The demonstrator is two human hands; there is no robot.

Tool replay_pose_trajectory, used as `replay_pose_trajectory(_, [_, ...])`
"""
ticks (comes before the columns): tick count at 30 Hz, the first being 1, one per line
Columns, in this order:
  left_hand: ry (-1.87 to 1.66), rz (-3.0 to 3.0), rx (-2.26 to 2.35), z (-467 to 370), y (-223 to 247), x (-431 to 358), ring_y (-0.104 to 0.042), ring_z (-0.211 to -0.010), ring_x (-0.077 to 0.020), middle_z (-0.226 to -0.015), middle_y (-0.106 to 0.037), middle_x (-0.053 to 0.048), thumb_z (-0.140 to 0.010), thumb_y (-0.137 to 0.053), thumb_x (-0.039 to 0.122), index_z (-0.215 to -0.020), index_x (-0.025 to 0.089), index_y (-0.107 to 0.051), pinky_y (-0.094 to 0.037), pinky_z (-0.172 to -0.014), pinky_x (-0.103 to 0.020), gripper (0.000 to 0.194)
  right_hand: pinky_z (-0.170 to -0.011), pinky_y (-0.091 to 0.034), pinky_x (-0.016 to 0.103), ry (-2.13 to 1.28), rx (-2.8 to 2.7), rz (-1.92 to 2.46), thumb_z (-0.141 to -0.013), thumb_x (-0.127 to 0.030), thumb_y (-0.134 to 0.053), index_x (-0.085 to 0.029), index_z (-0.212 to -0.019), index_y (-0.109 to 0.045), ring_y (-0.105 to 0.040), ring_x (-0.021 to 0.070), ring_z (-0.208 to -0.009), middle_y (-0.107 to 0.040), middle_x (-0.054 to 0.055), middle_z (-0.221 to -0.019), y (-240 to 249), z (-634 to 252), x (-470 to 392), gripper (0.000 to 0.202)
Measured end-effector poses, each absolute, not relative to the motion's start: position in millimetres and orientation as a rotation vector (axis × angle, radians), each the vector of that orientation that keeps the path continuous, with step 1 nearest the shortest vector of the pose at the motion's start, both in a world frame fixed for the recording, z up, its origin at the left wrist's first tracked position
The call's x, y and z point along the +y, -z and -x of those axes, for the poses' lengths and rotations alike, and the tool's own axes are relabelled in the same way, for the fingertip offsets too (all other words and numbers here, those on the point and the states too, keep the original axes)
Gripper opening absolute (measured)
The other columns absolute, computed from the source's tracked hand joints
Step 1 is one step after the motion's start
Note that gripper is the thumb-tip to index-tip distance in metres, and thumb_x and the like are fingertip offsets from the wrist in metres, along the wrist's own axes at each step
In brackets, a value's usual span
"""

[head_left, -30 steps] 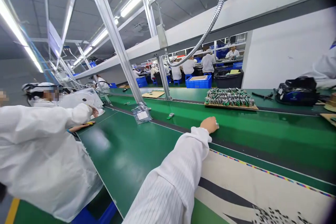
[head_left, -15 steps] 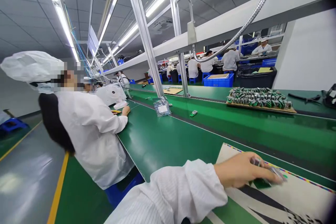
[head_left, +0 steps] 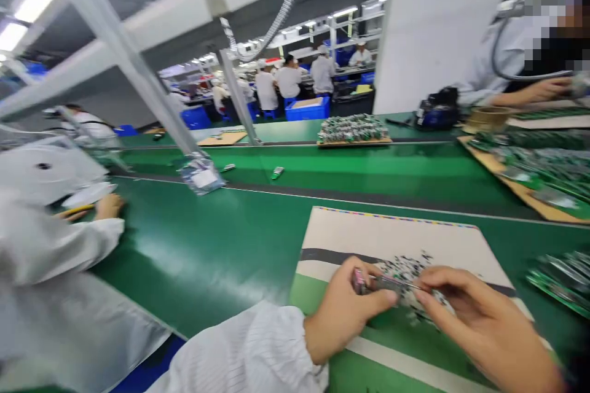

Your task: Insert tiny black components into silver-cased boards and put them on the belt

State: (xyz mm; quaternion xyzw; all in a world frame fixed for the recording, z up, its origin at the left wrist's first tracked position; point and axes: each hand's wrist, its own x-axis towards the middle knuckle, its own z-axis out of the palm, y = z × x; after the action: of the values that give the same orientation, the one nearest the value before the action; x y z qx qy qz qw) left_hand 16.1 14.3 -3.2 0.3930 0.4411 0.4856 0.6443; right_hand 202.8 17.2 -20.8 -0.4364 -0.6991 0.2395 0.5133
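Above a printed cardboard sheet (head_left: 341, 230), my left hand (head_left: 345, 307) is closed on a small electronic module (head_left: 385, 284) with a pinkish end by the thumb. Facing it, my right hand (head_left: 474, 313) pinches at the module's right end, thumb and forefinger together on a thin, blurred piece. What exactly that piece is cannot be made out. Beneath and between both hands, a scatter of small black and white bits (head_left: 405, 267) lies on the sheet.
Circuit boards (head_left: 544, 163) lie on cardboard at the right, with more boards (head_left: 565, 279) nearer. A module pile (head_left: 353, 129) stands beyond the belt (head_left: 322, 166), which carries one small module (head_left: 277, 172). A co-worker's sleeve (head_left: 59, 227) is at left, beside a silvery bag (head_left: 201, 173).
The view has swung right. My left hand has come back over the sheet's middle with the module, and my right hand has come into view, touching the module's end.
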Motion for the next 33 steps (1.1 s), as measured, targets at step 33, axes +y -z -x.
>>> replay_pose_trajectory(33, [-1.108,-1.316,0.981,-12.6,-11.5,1.1,-0.047,-0.062,-0.0090,-0.074,-0.056,0.004,-0.067,-0.072,0.009,-0.063,0.020,-0.038,-0.039,-0.058,-0.021,0.036,-0.066,-0.053,0.030,-0.402,-1.803,0.775,-0.081,0.004,-0.058,-0.021,-0.088,-0.051,-0.061,0.0145,-0.076,-0.067,0.002,-0.082,-15.8,-183.6,2.5,0.027])
